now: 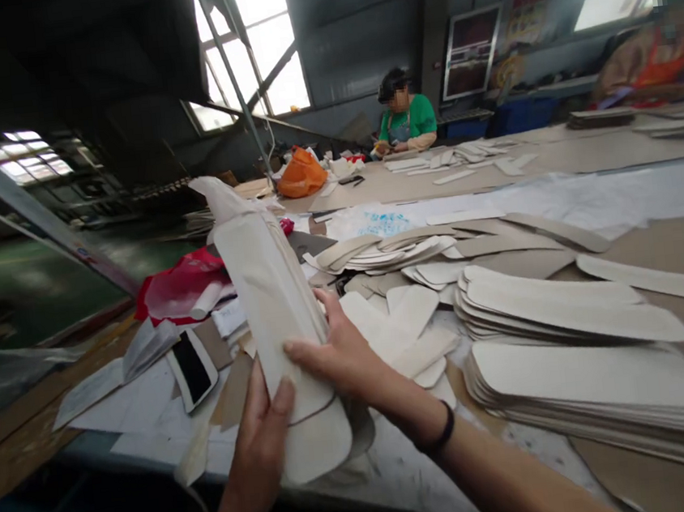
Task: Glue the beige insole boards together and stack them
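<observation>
Between my two hands stands a thick stack of long white panels with rounded corners (263,289), tilted up over the table's front edge. My left hand (263,435) grips it low on the left side, thumb lying on the front face. From the right, my right hand (340,350) wraps round the stack's edge, its thumb pressed on the front panel. At the bottom, one panel juts lower than the one in front of it. Most of my left fingers are hidden behind the stack. To the right lie two neat piles of similar white panels (567,306).
Loose curved strips (384,250) lie behind the piles. A black-and-white pad (192,368), papers and a red bag (180,285) are at the left. An orange bag (301,172) sits on the far table, where a person in green (417,122) works. Another person is at far right.
</observation>
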Available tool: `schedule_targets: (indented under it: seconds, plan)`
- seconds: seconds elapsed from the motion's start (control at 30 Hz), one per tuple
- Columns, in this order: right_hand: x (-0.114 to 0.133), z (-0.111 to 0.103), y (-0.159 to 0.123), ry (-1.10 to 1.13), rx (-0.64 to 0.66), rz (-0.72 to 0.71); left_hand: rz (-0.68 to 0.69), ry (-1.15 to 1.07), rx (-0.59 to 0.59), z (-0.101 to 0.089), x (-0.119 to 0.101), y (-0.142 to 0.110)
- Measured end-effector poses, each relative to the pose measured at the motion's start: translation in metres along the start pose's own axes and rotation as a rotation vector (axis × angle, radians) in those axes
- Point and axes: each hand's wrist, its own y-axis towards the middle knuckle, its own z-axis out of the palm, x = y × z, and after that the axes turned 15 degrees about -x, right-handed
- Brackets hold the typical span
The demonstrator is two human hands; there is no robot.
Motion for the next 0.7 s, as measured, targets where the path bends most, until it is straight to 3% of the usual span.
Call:
schedule_targets:
  seconds: [0.1, 0.2, 0.27, 0.37, 0.47, 0.57, 0.7]
  plan:
    - [0.007, -0.05, -0.026, 0.02, 0.054, 0.055, 0.084, -0.068, 0.126, -0.003, 0.01, -0.026]
    - [0.016, -0.101, -0.062, -0.243, 0.049, 0.057, 0.253, -0.117, 0.06, -0.016, 0.028, -0.033]
    - [0.018, -0.132, -0.088, -0.514, 0.055, -0.084, 0.373, -0.086, -0.003, -0.024, 0.039, -0.029]
    - [0.01, -0.167, -0.122, -0.86, 0.133, -0.308, 0.489, 0.039, 0.085, -0.027, 0.054, -0.027]
    - [-0.014, -0.189, -0.147, -1.043, 0.248, -0.426, 0.523, 0.168, 0.216, -0.017, 0.069, -0.038]
    - [-0.041, -0.198, -0.159, -1.103, 0.293, -0.457, 0.467, 0.226, 0.38, 0.001, 0.087, -0.058]
    - [-0.053, -0.198, -0.16, -1.135, 0.299, -0.435, 0.433, 0.181, 0.354, 0.018, 0.103, -0.075]
